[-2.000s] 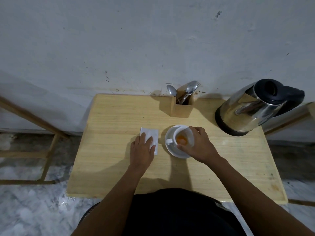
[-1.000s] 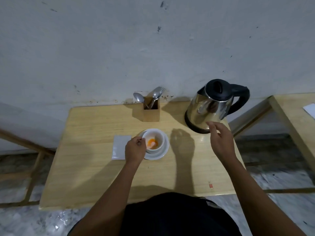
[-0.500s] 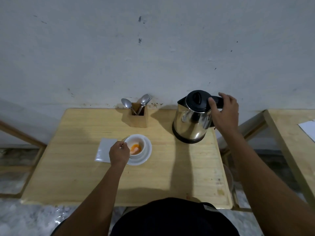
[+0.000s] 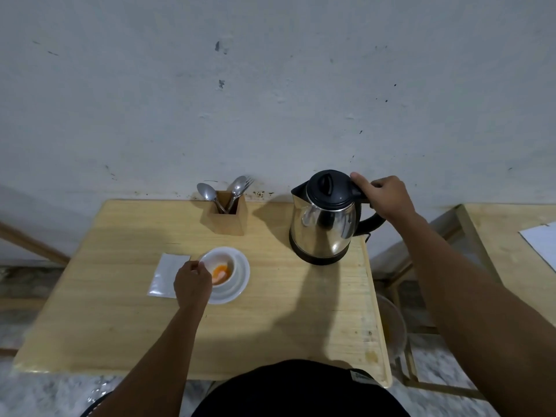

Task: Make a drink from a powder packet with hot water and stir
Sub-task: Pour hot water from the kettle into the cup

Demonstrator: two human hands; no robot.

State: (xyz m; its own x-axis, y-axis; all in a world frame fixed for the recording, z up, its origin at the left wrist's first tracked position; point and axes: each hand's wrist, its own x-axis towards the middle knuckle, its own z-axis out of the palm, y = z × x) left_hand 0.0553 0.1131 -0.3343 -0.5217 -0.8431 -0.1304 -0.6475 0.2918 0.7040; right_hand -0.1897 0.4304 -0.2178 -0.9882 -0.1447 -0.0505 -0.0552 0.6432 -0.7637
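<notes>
A white cup (image 4: 219, 264) with orange powder in its bottom stands on a white saucer (image 4: 240, 281) near the table's middle. My left hand (image 4: 192, 284) is closed on the cup's left side, where its handle is hidden. A steel kettle (image 4: 326, 224) with a black lid stands at the table's right edge, spout to the left. My right hand (image 4: 386, 198) grips the top of its black handle, thumb by the lid. A white powder packet (image 4: 168, 275) lies flat left of the saucer.
A wooden holder (image 4: 228, 216) with spoons and a fork stands against the wall at the back. The wooden table (image 4: 285, 311) ends just right of the kettle. A second table with a white sheet (image 4: 541, 245) is at the far right.
My right hand left the cup, reached right and closed on the kettle handle. My left hand went from the packet to the cup's side. The view has shifted right.
</notes>
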